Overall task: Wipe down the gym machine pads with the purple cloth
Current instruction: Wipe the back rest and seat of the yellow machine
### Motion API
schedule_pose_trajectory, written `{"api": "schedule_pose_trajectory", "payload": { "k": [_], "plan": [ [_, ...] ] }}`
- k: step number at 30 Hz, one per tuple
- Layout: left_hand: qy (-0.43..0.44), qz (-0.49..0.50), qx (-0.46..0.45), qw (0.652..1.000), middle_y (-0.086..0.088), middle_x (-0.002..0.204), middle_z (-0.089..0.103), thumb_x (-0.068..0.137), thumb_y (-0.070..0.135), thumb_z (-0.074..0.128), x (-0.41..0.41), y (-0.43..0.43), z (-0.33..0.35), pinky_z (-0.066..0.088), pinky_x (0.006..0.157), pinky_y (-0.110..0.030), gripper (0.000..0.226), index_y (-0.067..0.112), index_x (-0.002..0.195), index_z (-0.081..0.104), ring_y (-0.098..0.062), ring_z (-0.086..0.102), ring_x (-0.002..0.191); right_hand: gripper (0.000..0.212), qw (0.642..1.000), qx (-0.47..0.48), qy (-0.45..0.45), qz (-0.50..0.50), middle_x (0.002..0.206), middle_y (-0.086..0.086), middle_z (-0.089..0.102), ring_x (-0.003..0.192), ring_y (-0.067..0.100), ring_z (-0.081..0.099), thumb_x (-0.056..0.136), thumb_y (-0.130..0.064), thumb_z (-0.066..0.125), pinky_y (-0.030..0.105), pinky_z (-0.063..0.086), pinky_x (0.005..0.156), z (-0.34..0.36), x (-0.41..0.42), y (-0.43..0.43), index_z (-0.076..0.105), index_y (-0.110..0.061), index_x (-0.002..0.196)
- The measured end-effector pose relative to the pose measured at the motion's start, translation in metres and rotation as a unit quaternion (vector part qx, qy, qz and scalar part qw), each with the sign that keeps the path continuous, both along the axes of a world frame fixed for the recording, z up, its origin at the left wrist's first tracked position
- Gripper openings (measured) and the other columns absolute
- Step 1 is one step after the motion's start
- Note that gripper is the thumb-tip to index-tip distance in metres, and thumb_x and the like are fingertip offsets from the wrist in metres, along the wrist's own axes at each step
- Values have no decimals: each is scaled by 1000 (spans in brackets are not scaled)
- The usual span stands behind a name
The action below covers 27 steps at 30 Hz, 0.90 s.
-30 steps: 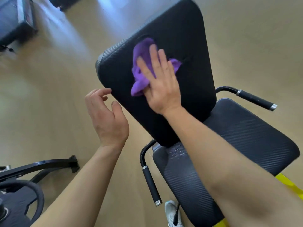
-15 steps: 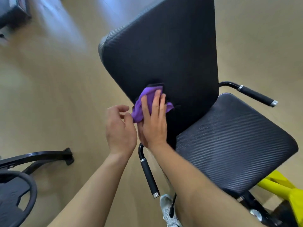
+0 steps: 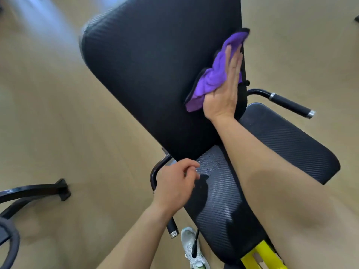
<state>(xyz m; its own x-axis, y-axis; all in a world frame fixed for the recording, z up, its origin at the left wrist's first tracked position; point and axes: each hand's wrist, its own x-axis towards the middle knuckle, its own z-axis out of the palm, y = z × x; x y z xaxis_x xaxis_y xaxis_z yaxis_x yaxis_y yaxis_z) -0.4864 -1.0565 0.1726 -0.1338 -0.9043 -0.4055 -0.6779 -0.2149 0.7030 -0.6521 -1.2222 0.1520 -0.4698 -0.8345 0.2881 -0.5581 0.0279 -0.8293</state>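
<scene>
- The back pad (image 3: 155, 74) fills most of my view, tilted up from the seat. It is the surface I am working on, so I lean over it from above.
- The seat pad (image 3: 281, 152) lies below it, nearly flat. Its ribbed cover shows pale specks near the joint with the back pad, either moisture or glare. I judge it is not yet wiped, though I cannot be sure.
- My right hand (image 3: 223, 94) reaches across the seat to the back pad's right edge. The fingers are straight and together, with the palm pressing the cloth flat against the pad. I use no pinch, because a flat palm spreads the pressure over more fabric.
- My left hand (image 3: 174, 183) hangs over the seat's near-left corner with the fingers loosely curled, holding nothing. I cannot tell whether it touches the seat. It sits low, I think, to stay out of the wiping path.
- The cloth (image 3: 213, 78) is bunched between my palm and the back pad, at that pad's right edge. Its tip pokes past the edge above my fingertips, and a tail trails out below-left of the palm.
- The right handle (image 3: 289, 103) juts out beside the seat, and the left handle (image 3: 172, 227) runs down beneath my left wrist. Both are apart from the cloth.
- My shoe (image 3: 191, 243) stands on the floor by the seat's near end.
</scene>
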Motion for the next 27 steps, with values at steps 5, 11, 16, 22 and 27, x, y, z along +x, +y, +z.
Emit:
{"api": "schedule_pose_trajectory", "payload": {
  "k": [5, 11, 16, 22, 27],
  "plan": [
    [41, 145, 6, 989, 4, 72, 72, 98, 10, 51, 12, -5, -4, 49, 58, -15, 26, 28, 90, 68, -8, 66, 58, 67, 989, 51, -118, -67, 164, 28, 13, 153, 40, 13, 100, -14, 44, 52, 15, 124, -38, 45, 52, 11, 2, 157],
    [94, 241, 79, 963, -10, 64, 67, 90, 0, 46, 40, -32, 18, 47, 53, -26, 25, 4, 83, 69, -21, 59, 53, 71, 994, 102, 8, 47, 159, 38, 11, 149, 53, 8, 88, -24, 29, 65, 21, 118, -32, 120, 97, 3, -6, 152],
    [135, 201, 226, 944, -10, 86, 77, 95, 15, 46, 37, -38, 26, 44, 62, -30, 28, 8, 95, 73, -23, 61, 62, 73, 993, 0, 91, 68, 160, 32, 22, 150, 48, 15, 93, -32, 36, 57, 19, 122, 31, 104, 47, 20, 5, 154],
    [134, 144, 260, 945, -2, 76, 75, 98, 17, 48, -5, -41, 6, 48, 64, -28, 28, 11, 96, 75, -21, 67, 66, 69, 995, 21, 95, 7, 165, 23, 13, 154, 36, 11, 98, -32, 33, 44, 14, 126, 15, 61, 19, 16, -2, 158],
    [106, 113, 324, 933, -7, 72, 76, 95, 22, 47, -31, -43, -18, 42, 54, -25, 33, 10, 78, 72, -21, 67, 60, 74, 934, 165, -293, -120, 169, 4, 11, 154, 16, 14, 98, -52, 27, 22, 12, 122, -86, 51, 81, 13, -16, 161]
  ]
}}
